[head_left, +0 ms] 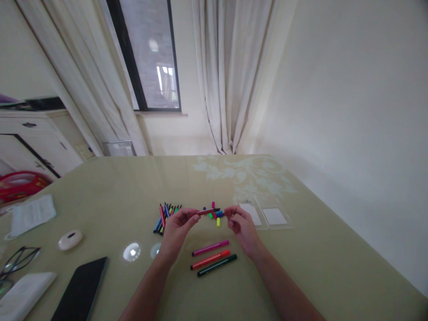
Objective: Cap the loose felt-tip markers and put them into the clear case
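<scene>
Pale curtains (230,67) behind, left hand (177,231) pinching the red marker (205,212), right hand (245,227) curled by its tip, contents unclear; steady, aligned fingers work best here.

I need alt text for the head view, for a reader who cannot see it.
The left hand holds an uncapped red marker near the right hand, above a green table. Three capped markers lie nearer; loose caps and a marker pile lie beyond.

Both forearms reach in from the lower edge, angled toward each other. The left hand (180,226) pinches thumb against fingers, its back up; the right hand (241,224), just beside it, has its fingers curled.
</scene>
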A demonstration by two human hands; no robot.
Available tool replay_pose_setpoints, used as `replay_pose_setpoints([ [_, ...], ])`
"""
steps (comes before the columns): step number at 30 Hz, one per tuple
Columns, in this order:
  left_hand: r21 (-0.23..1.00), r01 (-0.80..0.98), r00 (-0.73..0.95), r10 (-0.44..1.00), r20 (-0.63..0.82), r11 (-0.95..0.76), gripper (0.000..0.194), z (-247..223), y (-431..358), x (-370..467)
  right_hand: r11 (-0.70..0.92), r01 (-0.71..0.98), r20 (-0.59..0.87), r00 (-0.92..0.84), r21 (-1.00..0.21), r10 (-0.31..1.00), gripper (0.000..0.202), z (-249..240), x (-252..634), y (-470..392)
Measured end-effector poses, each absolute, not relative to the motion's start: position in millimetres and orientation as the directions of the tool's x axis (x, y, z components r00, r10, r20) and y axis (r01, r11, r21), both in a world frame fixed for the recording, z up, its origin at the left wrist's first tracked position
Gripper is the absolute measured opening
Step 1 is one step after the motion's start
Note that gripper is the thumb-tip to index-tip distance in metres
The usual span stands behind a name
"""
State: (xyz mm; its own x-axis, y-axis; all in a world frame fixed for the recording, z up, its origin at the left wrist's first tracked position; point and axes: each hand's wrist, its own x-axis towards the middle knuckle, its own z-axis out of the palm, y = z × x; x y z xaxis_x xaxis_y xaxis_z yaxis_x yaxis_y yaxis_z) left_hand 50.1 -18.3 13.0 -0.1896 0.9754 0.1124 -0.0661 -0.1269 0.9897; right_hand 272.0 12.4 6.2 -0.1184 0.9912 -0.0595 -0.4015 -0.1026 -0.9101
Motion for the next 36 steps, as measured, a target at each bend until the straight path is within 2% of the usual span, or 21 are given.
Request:
replay_pose_setpoints([
  [4,0.988,-0.077,-0.196,0.973,0.119,-0.136,0.032,11,-18,49,-0.091,-0.227,-0.077,-0.069,-0.97,0.995,0.013,-4,268,14],
  [7,0.986,-0.064,-0.222,0.966,0.135,-0.152,0.033,11,-17,49,0.043,0.033,0.041,-0.061,-0.999,0.997,0.018,-4,266,10],
  [10,0.987,-0.047,-0.258,0.956,0.137,-0.154,0.034,10,-16,49,0.271,0.324,0.219,-0.188,-0.906,0.957,0.019,3,261,-1],
  [13,0.985,-0.059,-0.309,0.941,0.137,-0.162,0.036,7,-13,48,0.418,0.502,0.256,-0.361,-0.757,0.897,0.019,8,253,-14],
  [16,0.981,-0.078,-0.36,0.923,0.139,-0.178,0.036,5,-11,46,0.463,0.563,0.218,-0.449,-0.685,0.867,0.028,8,243,-23],
  [21,0.98,-0.093,-0.369,0.92,0.13,-0.175,0.038,6,-11,47,0.483,0.616,0.145,-0.516,-0.622,0.844,0.009,5,236,-24],
  [26,0.98,-0.09,-0.365,0.921,0.134,-0.178,0.036,7,-11,48,0.451,0.692,0.093,-0.489,-0.564,0.867,0.019,10,238,-20],
  [31,0.98,-0.086,-0.365,0.921,0.138,-0.181,0.035,9,-11,48,0.495,0.711,0.058,-0.542,-0.5,0.838,0.017,9,242,-16],
  [36,0.98,-0.088,-0.353,0.926,0.137,-0.178,0.034,7,-12,47,0.48,0.708,0.061,-0.529,-0.517,0.846,0.018,6,245,-14],
])
